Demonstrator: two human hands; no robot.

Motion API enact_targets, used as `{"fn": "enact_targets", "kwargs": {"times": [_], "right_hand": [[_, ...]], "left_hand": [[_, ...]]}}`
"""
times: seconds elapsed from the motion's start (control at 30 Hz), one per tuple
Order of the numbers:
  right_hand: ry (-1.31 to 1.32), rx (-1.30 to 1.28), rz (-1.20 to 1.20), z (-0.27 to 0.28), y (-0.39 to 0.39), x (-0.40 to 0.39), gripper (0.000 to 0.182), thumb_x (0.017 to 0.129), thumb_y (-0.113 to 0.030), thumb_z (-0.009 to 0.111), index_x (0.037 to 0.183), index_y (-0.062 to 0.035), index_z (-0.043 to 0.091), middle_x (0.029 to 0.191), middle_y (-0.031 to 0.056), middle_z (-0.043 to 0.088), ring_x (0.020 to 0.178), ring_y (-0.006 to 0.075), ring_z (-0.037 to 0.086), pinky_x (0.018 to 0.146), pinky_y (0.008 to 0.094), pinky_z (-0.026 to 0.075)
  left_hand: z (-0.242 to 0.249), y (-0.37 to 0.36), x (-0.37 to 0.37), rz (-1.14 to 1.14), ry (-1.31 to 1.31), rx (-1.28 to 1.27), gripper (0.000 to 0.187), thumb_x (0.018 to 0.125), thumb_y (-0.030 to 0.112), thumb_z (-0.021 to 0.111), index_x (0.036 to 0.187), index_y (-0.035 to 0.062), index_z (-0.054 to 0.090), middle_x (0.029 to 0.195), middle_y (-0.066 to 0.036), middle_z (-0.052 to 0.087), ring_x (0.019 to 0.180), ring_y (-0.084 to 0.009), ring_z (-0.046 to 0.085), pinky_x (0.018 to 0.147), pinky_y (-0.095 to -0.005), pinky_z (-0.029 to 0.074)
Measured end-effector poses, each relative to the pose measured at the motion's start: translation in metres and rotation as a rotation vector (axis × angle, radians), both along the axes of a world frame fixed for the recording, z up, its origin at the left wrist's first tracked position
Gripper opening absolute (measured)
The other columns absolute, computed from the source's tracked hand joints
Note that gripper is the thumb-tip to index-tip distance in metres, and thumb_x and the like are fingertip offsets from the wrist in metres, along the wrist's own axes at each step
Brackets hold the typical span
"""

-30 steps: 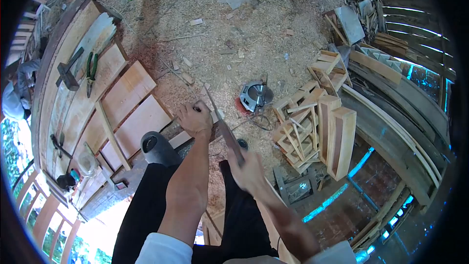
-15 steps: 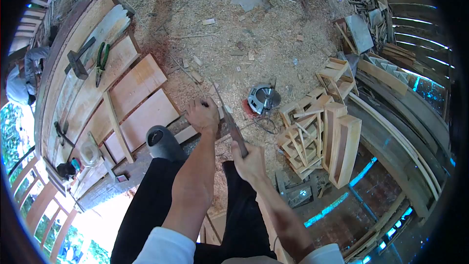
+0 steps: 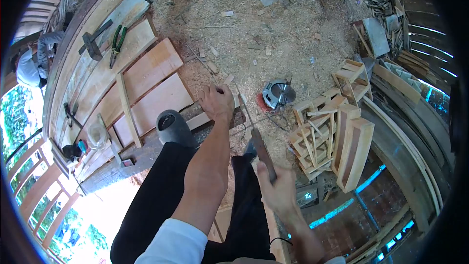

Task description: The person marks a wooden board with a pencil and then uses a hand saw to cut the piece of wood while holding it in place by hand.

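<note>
My right hand (image 3: pixel 279 186) is wrapped round the dark handle of a hand saw (image 3: pixel 263 150), a little blurred by motion. The narrow blade runs up and left from the handle, beside the end of a wooden strip (image 3: pixel 201 119). My left hand (image 3: pixel 216 102) presses on that strip with bent fingers, close to the blade. One foot in a grey shoe (image 3: pixel 172 126) rests on the strip's other side, left of my left hand.
A circular saw (image 3: pixel 278 94) lies on the sawdust-covered floor (image 3: pixel 234 49). Wooden frames (image 3: pixel 354 142) are stacked at the right. A hammer (image 3: pixel 92 45) and pliers (image 3: pixel 116 49) lie on planks (image 3: pixel 151 107) at the left. Another person (image 3: pixel 34 63) is at the far left.
My right hand has pulled the saw back, down and to the right. The view has shifted, so the surroundings sit further right. My left hand still presses at the strip.
</note>
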State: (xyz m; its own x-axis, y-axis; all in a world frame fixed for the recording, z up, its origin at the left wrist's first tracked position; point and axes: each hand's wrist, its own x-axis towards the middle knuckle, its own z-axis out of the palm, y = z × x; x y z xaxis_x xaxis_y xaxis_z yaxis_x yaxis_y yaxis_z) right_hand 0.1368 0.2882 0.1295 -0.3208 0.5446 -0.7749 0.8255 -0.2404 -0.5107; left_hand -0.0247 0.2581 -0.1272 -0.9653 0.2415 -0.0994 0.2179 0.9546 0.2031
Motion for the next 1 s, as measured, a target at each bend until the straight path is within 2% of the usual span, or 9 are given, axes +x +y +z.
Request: {"fn": "enact_targets", "kwargs": {"times": [0.07,0.13,0.3,0.4,0.5,0.57,0.73,0.93,1.0], "right_hand": [[-0.029,-0.036,-0.004,0.006,0.004,-0.008,0.044,0.092,-0.031,0.058,0.066,0.0035,0.057,0.047,0.0059,0.046,0.045,0.01,0.047,0.045,0.033,0.037],[-0.023,0.077,0.069,-0.001,0.014,-0.036,0.039,0.09,-0.032,0.056,0.078,0.004,0.065,0.054,0.0238,0.053,0.055,0.0365,0.063,0.053,0.0426,0.044],[-0.006,0.095,0.119,-0.057,0.037,-0.076,0.046,0.09,-0.037,0.054,0.085,0.0077,0.065,0.06,0.0287,0.056,0.063,0.0442,0.063,0.058,0.0449,0.047],[-0.092,0.068,0.161,-0.003,0.024,-0.051,0.045,0.09,-0.035,0.055,0.083,0.0079,0.065,0.058,0.0261,0.056,0.055,0.0388,0.062,0.055,0.0425,0.046],[-0.142,0.02,0.16,-0.001,0.025,-0.048,0.05,0.092,-0.039,0.056,0.074,0.0071,0.062,0.05,0.0094,0.05,0.049,0.014,0.047,0.05,0.0375,0.039],[-0.022,0.111,0.079,-0.046,0.024,-0.075,0.044,0.09,-0.033,0.057,0.072,0.0073,0.063,0.051,0.0196,0.053,0.046,0.0241,0.055,0.05,0.0397,0.043],[-0.045,0.046,0.037,-0.057,0.036,-0.072,0.047,0.089,-0.033,0.057,0.067,0.0082,0.06,0.051,0.0217,0.053,0.048,0.0249,0.057,0.054,0.0422,0.044],[-0.043,0.024,0.055,-0.076,0.017,-0.066,0.043,0.092,-0.031,0.058,0.063,0.0014,0.057,0.049,0.0018,0.047,0.047,0.0081,0.043,0.045,0.0324,0.034],[0.069,0.091,-0.024,-0.091,-0.005,-0.046,0.032,0.087,-0.026,0.062,0.071,0.002,0.062,0.047,0.0131,0.05,0.042,0.0197,0.056,0.046,0.0362,0.043]], "left_hand": [[-0.002,0.001,0.0,0.005,-0.026,-0.02,0.032,0.08,0.028,0.05,0.084,0.0021,0.068,0.093,-0.015,0.063,0.099,-0.0316,0.054,0.085,-0.0434,0.042],[-0.001,0.004,-0.008,-0.005,0.002,-0.02,0.032,0.08,0.028,0.05,0.084,0.0025,0.068,0.093,-0.015,0.063,0.098,-0.0317,0.054,0.084,-0.0438,0.042],[-0.004,-0.002,-0.002,-0.016,-0.001,0.013,0.03,0.08,0.029,0.051,0.08,0.0041,0.068,0.091,-0.013,0.062,0.097,-0.0314,0.053,0.082,-0.044,0.042],[0.0,0.0,-0.003,0.002,-0.003,-0.001,0.029,0.079,0.029,0.052,0.079,0.0047,0.067,0.092,-0.012,0.062,0.097,-0.0307,0.053,0.081,-0.0433,0.041],[-0.007,0.001,-0.005,-0.005,0.029,0.035,0.026,0.077,0.028,0.054,0.077,0.0059,0.067,0.092,-0.011,0.061,0.094,-0.03,0.054,0.079,-0.043,0.041],[-0.008,-0.006,0.002,-0.008,0.047,0.043,0.025,0.077,0.028,0.055,0.076,0.0062,0.066,0.092,-0.011,0.061,0.093,-0.0299,0.054,0.079,-0.0434,0.041],[0.002,-0.002,0.0,-0.006,-0.04,0.043,0.024,0.075,0.027,0.056,0.079,0.0052,0.065,0.093,-0.011,0.06,0.096,-0.0308,0.054,0.081,-0.0443,0.042],[-0.002,-0.001,-0.003,0.002,-0.07,0.017,0.025,0.077,0.026,0.055,0.081,0.0037,0.065,0.093,-0.013,0.06,0.095,-0.0306,0.054,0.082,-0.0437,0.042],[-0.007,-0.004,0.001,-0.032,0.042,0.05,0.025,0.077,0.026,0.054,0.08,0.0035,0.065,0.092,-0.012,0.059,0.094,-0.0299,0.054,0.082,-0.043,0.042]]}}
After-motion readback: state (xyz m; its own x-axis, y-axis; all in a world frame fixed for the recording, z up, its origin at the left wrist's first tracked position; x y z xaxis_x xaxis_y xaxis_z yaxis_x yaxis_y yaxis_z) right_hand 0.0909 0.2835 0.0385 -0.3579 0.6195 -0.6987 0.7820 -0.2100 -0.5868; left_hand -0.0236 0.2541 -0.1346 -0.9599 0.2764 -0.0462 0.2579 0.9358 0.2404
